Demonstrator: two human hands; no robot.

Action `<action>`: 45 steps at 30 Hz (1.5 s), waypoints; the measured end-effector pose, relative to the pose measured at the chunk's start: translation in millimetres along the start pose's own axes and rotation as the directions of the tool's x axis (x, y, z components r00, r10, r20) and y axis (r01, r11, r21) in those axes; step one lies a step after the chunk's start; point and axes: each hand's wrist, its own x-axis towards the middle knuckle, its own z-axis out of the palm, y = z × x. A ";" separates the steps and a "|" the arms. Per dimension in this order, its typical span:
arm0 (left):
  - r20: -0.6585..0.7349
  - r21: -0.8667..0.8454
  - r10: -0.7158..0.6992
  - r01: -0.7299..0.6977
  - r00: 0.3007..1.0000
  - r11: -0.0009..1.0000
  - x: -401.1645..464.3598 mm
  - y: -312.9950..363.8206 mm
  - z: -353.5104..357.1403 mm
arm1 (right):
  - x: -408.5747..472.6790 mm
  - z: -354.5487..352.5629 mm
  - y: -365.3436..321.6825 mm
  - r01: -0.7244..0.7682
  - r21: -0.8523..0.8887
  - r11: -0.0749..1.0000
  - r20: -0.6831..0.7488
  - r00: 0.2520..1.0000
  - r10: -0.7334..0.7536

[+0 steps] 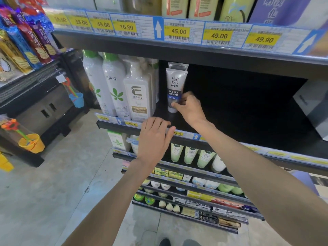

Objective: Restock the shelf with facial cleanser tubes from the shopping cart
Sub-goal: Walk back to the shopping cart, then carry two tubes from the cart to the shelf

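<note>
**Right hand steadies a grey cleanser tube on the dark shelf**

Up on the black shelf [230,118], the right hand [189,108] reaches in from the lower right with the forearm stretched long and the wrist bent slightly inward. Its thumb and curled fingers pinch the lower part of a grey men's facial cleanser tube [174,89], which stands upright on its cap near the shelf's front edge. A second grey tube [178,65] stands just behind it, only its crimped top showing. The left hand [154,139] comes up from the lower left, palm down, fingers relaxed and lightly spread, resting on the shelf's front rail over the price strip and holding nothing.

To the left of the tubes stand white pump bottles [137,93] with a gold label and tall white bottles with green caps [104,82]. To the right the shelf board is bare and dark back to the rear wall, with a grey box [312,107] at the far right. Yellow price tags [178,31] line the shelf edge above. Lower shelves carry pale green tubes [189,154] and small boxes. At far left hang snack packets [30,38] and toy buckets [32,143], above a grey concrete floor [62,192].
</note>
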 end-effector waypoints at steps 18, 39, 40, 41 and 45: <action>0.173 -0.022 0.115 -0.113 0.978 0.993 -8.8 89.8 -4.8 | -111.6 -141.2 49.3 0.116 -0.368 0.923 0.081 0.992 -0.093; 0.231 -0.460 0.728 -0.587 0.645 0.666 -151.3 565.5 2.9 | -528.0 -463.8 278.2 -0.526 -0.648 0.552 -0.432 0.850 0.302; 0.209 -0.503 0.757 -0.596 0.619 0.626 -160.3 588.2 4.4 | -547.9 -475.2 286.7 -0.565 -0.629 0.534 -0.461 0.824 0.329; 0.183 -0.536 0.785 -0.610 0.591 0.584 -169.6 610.6 7.1 | -567.1 -485.9 295.8 -0.606 -0.604 0.518 -0.490 0.795 0.357; 0.103 -0.612 0.881 -0.669 0.462 0.423 -202.6 700.1 20.7 | -634.2 -526.5 333.4 -0.754 -0.515 0.409 -0.589 0.657 0.470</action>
